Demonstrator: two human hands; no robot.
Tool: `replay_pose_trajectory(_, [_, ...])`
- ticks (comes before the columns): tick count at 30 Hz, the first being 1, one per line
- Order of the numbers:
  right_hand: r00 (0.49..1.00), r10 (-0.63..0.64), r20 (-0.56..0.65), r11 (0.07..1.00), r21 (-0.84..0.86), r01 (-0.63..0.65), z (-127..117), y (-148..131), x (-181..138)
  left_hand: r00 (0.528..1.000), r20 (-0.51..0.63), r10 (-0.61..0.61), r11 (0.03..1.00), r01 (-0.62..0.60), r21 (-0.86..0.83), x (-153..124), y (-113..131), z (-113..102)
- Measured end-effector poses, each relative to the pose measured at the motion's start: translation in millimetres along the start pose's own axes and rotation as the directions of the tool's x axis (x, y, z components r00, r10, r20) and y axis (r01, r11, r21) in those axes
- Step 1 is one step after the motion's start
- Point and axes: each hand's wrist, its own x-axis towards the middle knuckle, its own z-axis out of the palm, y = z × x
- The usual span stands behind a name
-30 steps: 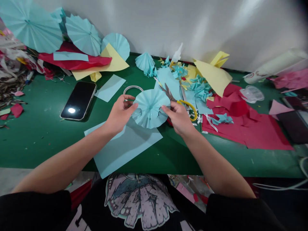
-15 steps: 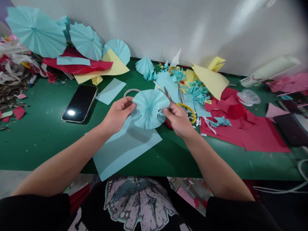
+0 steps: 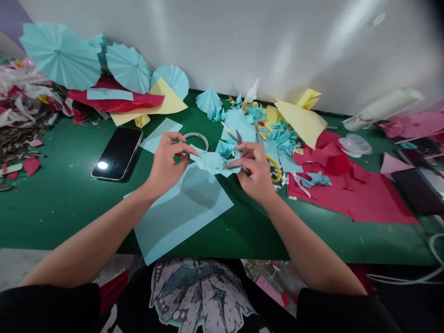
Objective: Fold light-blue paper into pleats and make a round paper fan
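Note:
Both hands hold a light blue pleated paper fan low over the green table. My left hand pinches the fan's left edge with thumb and fingers. Fingers of my right hand are closed on its right side. The fan looks tilted nearly flat and partly collapsed. Under it lies a large light blue paper sheet. Scissors with yellow handles lie just behind my right hand. A roll of tape sits behind my left hand.
A black phone lies to the left. Finished blue paper fans lean on the wall at the back left. Red paper sheets cover the right side, with yellow paper and blue scraps behind. Paper shreds pile at the far left.
The fan faced me as an open round disc; it is now tipped down and folded flatter between both hands. Both hands moved slightly closer to the table.

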Motion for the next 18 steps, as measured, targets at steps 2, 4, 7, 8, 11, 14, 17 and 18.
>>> replay_pose_trajectory(2, [1.0, 0.015, -0.026, 1.0, -0.007, -0.015, 1.5, 1.5, -0.9, 0.999, 0.017, -0.05, 0.998, 0.049, 0.027, -0.1, 0.4, 0.4])
replay_pose_trajectory(4, [0.998, 0.015, -0.061, 1.0, -0.022, -0.016, 1.7, 2.2, -1.0, 0.996, 0.043, -0.078, 0.996, 0.076, 0.037, 0.0, 2.3, 0.3])
replay_pose_trajectory(7, [0.997, -0.019, -0.08, 0.998, -0.054, 0.014, 0.4, 1.4, -0.3, 0.995, 0.079, -0.059, 0.998, 0.058, 0.024, 0.4, 5.7, 0.1])
replay_pose_trajectory(8, [0.997, -0.026, -0.076, 0.998, -0.058, 0.022, -0.1, 0.8, -0.1, 0.996, 0.086, -0.04, 0.999, 0.039, 0.015, 0.6, 6.5, 0.0])
replay_pose_trajectory(11, [0.996, -0.044, -0.071, 0.998, -0.036, 0.042, -0.5, -1.2, -0.1, 0.996, 0.085, 0.036, 0.999, -0.035, -0.009, 0.3, 7.3, -0.1])
replay_pose_trajectory(14, [0.992, -0.107, -0.072, 0.994, -0.013, 0.107, 1.1, -3.3, -0.9, 0.991, 0.092, 0.102, 0.995, -0.102, -0.003, -0.6, 7.2, -0.8])
replay_pose_trajectory(17, [0.979, -0.191, -0.076, 0.981, -0.028, 0.19, 3.0, -5.2, -1.8, 0.984, 0.077, 0.158, 0.987, -0.159, 0.007, -1.2, 8.6, -2.2])
replay_pose_trajectory(18, [0.973, -0.216, -0.08, 0.976, -0.036, 0.214, 3.4, -5.6, -1.9, 0.982, 0.064, 0.176, 0.984, -0.177, 0.013, -1.2, 9.2, -2.7])
